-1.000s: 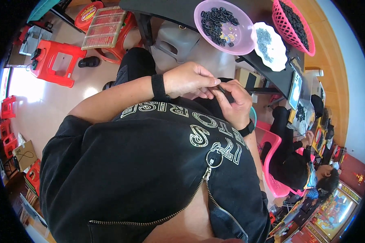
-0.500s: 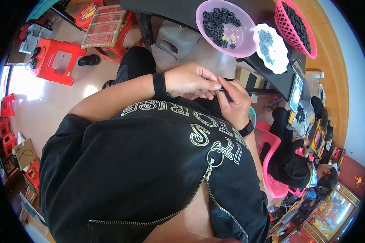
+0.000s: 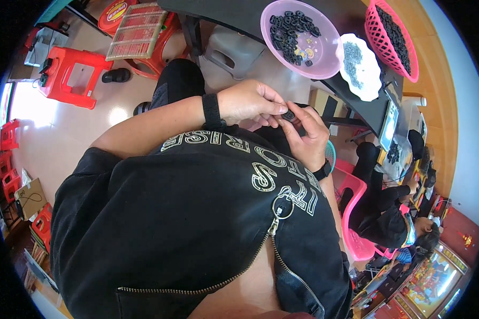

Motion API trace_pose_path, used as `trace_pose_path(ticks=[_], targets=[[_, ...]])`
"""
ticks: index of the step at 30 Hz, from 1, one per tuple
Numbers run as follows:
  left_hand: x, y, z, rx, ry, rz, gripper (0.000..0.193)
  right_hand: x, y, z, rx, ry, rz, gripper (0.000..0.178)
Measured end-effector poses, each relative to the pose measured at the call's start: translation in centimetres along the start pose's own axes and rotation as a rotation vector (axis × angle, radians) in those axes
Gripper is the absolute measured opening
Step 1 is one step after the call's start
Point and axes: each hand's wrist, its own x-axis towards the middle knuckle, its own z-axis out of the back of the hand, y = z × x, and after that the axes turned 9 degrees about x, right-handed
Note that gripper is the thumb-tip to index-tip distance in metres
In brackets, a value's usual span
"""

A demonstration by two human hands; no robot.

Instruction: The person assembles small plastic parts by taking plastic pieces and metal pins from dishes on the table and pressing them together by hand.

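Observation:
Between the fingertips of both hands sits a small black oval part [image 3: 288, 115], above my lap. My left hand [image 3: 253, 103] pinches it from the left, thumb and forefinger together. From the right, my right hand [image 3: 306, 132] grips its other side with thumb and forefinger. Beyond the hands, a purple basin [image 3: 324, 50] holds a heap of small black parts [image 3: 292, 32] of similar look. To its right, a white scalloped dish [image 3: 371, 80] carries small grey metallic pieces [image 3: 353, 63].
A pink basket [image 3: 378, 40] full of black parts stands at the far right of the dark table [image 3: 223, 10]. Under the table is a grey stool [image 3: 231, 50]. Red stools [image 3: 72, 74] stand at left. A person in black [image 3: 388, 218] sits at right near a pink chair [image 3: 351, 228].
The black part has turned between my fingertips, so that more of its face shows. My hands have stayed nearly in place. The seated person's hand has moved.

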Motion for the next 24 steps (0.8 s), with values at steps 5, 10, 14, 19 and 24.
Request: trace_pose_path(ticks=[5,10,14,19,24], targets=[[0.4,0.2,0.3,0.008,0.004,0.084,0.020,0.3,0.1,0.2,-0.027,0.004,0.001,0.030],[0.1,-0.3,0.7,-0.082,-0.030,0.102,0.029,0.8,-1.6,2.3,0.179,0.021,-0.371,0.024],[-0.2,-0.6,0.9,-0.103,-0.047,0.095,0.029,6.8,-0.6,9.0,0.277,-0.319,-0.535,0.034],[-0.3,-0.7,0.9,-0.157,-0.038,0.064,0.031,13.5,-2.8,15.4,0.352,-0.756,-0.025,0.045],[-0.3,-0.6,1.7,-0.205,-0.128,0.052,0.030,10.0,-6.8,11.3,-0.051,-0.466,-0.305,0.021]])
